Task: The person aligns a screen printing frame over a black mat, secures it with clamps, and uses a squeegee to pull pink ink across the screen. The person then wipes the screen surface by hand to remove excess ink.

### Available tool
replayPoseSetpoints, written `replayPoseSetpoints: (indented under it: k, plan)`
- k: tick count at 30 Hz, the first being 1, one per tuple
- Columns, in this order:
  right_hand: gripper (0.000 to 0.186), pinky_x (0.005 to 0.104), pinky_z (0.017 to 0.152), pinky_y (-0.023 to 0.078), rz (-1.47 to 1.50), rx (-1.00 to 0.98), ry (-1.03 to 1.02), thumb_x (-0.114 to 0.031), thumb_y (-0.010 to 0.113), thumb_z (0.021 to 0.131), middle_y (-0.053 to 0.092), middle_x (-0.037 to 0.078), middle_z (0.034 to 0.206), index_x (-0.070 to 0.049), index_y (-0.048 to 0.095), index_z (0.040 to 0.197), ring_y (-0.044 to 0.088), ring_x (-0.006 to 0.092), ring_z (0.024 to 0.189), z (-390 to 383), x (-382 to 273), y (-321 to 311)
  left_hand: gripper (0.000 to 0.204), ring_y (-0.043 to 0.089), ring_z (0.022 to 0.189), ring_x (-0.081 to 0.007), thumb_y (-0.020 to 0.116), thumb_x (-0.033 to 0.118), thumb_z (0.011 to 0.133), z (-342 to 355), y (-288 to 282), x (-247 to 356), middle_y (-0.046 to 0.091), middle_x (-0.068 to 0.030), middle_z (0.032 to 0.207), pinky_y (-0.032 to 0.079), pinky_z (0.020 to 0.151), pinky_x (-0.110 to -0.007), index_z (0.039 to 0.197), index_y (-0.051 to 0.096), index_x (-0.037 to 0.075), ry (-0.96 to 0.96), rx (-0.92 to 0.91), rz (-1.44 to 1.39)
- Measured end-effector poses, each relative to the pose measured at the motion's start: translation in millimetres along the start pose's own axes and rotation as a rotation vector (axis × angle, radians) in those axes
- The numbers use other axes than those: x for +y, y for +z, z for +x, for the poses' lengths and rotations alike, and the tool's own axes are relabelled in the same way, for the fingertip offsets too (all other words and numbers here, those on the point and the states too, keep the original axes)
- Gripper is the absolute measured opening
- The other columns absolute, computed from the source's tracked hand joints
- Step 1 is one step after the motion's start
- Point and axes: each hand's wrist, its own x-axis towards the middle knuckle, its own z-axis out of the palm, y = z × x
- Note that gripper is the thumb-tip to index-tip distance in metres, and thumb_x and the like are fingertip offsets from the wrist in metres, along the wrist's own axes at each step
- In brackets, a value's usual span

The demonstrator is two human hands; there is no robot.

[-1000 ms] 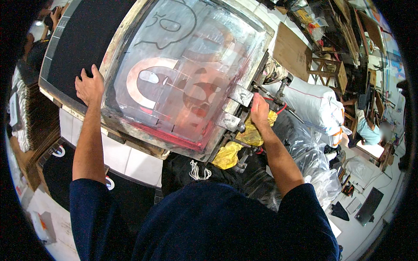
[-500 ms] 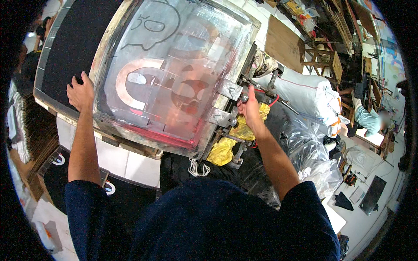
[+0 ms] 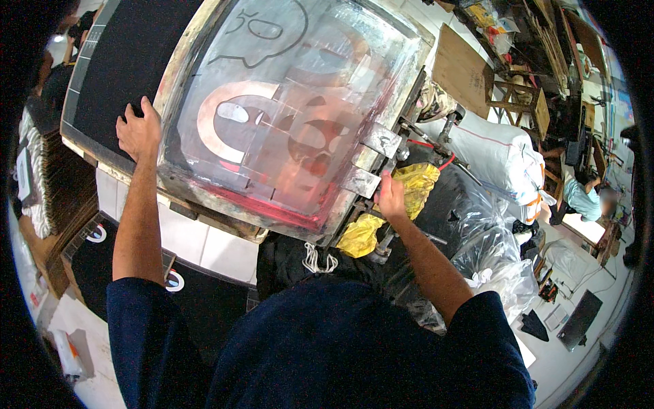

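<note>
A screen-printing frame [image 3: 178,178] with a cartoon outline and red-stained edges lies over a long black-covered board [image 3: 116,61]. My left hand [image 3: 138,129] rests on that board beside the frame's left edge, fingers apart. Along the frame's right side are metal clamp brackets, an upper one [image 3: 378,142] and a lower one [image 3: 361,182], with rods and red tubing [image 3: 446,162]. My right hand [image 3: 388,198] is curled at the lower bracket's hardware; what its fingers hold is partly hidden. A crumpled yellow cloth [image 3: 419,184] lies just under that hand and the brackets.
A white sack [image 3: 497,163], clear plastic bags [image 3: 494,255] and a plywood sheet [image 3: 460,68] are on the right; a person [image 3: 582,198] is farther right, another [image 3: 58,71] at upper left. Stacked boards [image 3: 51,177] and a black board with printed emblems [image 3: 109,266] are lower left.
My right hand has moved from beside the upper bracket down to the lower one, its fingers curling. My left hand stays on the black board. The view has shifted slightly back and forth.
</note>
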Motion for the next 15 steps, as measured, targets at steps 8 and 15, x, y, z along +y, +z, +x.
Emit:
replayPoseSetpoints:
  k: [8,15]
  plan:
    - [0.040,0.0287,0.038,0.025,0.280,-0.233,0.722,-0.045,0.046,0.102,0.045,0.001,0.060,-0.009,0.051,0.084,0.037,0.0120,0.044,25.4,0.0,-12.9,0.072,0.037,0.143,-0.0367,0.043,0.063,0.095,-1.5,-0.3,2.8,0.042,-0.0245,0.151,0.028,0.115,-0.052,0.145,0.052,0.013,-0.013,0.009,0.030]
    - [0.053,0.0276,0.054,0.043,0.286,0.180,0.132,-0.055,0.037,0.105,0.065,0.007,0.081,-0.008,0.060,0.111,0.054,0.0134,0.059,25.2,-14.1,-21.9,0.072,0.035,0.143,-0.0370,0.043,0.063,0.096,-2.3,-3.9,2.8,0.040,-0.0247,0.152,0.027,0.116,-0.053,0.146,0.051,0.011,-0.022,-0.025,-0.017]
